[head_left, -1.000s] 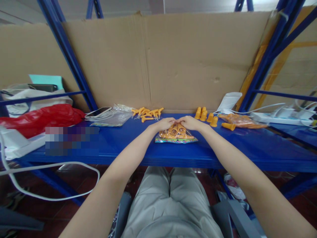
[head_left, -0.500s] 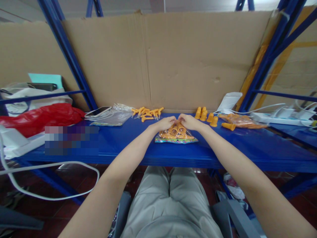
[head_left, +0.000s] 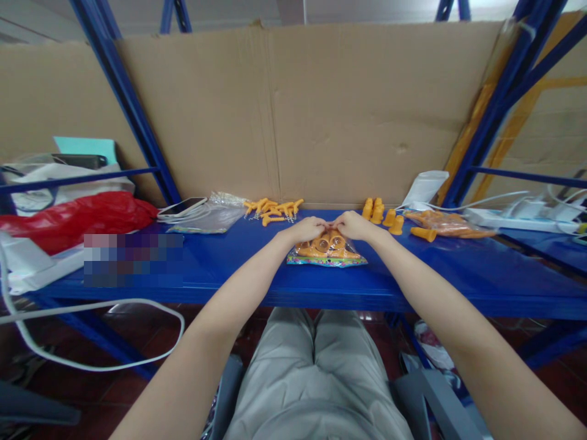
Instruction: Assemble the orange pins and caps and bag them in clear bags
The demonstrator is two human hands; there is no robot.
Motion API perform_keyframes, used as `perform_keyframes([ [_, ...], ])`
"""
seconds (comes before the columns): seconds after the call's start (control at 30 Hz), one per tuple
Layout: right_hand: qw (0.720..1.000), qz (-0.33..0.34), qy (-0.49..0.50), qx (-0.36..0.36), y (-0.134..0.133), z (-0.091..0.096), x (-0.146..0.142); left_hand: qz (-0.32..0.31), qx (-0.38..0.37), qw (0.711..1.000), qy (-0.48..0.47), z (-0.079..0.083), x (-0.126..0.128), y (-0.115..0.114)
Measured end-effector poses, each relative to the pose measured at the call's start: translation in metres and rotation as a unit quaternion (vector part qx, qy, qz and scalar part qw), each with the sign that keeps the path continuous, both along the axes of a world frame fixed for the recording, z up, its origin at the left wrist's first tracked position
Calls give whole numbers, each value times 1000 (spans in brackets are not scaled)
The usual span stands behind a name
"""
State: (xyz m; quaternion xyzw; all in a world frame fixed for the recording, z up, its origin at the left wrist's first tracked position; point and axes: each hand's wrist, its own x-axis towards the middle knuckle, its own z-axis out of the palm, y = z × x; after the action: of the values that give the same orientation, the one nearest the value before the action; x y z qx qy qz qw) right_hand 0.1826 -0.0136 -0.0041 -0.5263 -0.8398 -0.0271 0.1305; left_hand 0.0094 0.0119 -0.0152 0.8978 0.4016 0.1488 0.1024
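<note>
A clear plastic bag (head_left: 327, 260) with a colourful printed strip lies flat on the blue table, its printed edge toward me. Orange plastic parts (head_left: 323, 245), some with round openings, fill it. My left hand (head_left: 310, 228) pinches the bag's far edge on the left side. Close beside it, my right hand (head_left: 347, 225) grips the same edge from the right, fingers closed. The two hands nearly meet above the bag, and the edge between the fingers is mostly hidden.
Behind my left hand lie several orange pieces with metal screw ends (head_left: 274, 209). Orange cups (head_left: 376, 212) stand to the right, near a bag of orange parts (head_left: 447, 223). At left are a flat clear bag (head_left: 220, 217), a phone (head_left: 186, 206) and a red plastic bag (head_left: 87, 215). Cardboard (head_left: 339, 116) walls the back.
Both hands have shifted slightly at the bag's far edge, and their fingers have curled in more. The bag stays in nearly the same spot.
</note>
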Motion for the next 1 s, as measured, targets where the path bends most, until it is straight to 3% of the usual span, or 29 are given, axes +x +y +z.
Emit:
perform_keyframes([
  [0.27, 999, -20, -30, -4, -5, 5, -3, -26, 2, 999, 27, 1, 2, 1],
  [0.53, 1000, -26, 9, -4, -1, 3, 0, -55, -34, 998, -3, 2, -3, 3],
  [0.77, 999, -37, 23, 20, 1, 4, 4, 42, 51, 997, -27, 2, -3, 2],
  [1.0, 997, -52, -12, 60, -7, 7, 2, 55, 117, 991, -30, 2, -3, 3],
])
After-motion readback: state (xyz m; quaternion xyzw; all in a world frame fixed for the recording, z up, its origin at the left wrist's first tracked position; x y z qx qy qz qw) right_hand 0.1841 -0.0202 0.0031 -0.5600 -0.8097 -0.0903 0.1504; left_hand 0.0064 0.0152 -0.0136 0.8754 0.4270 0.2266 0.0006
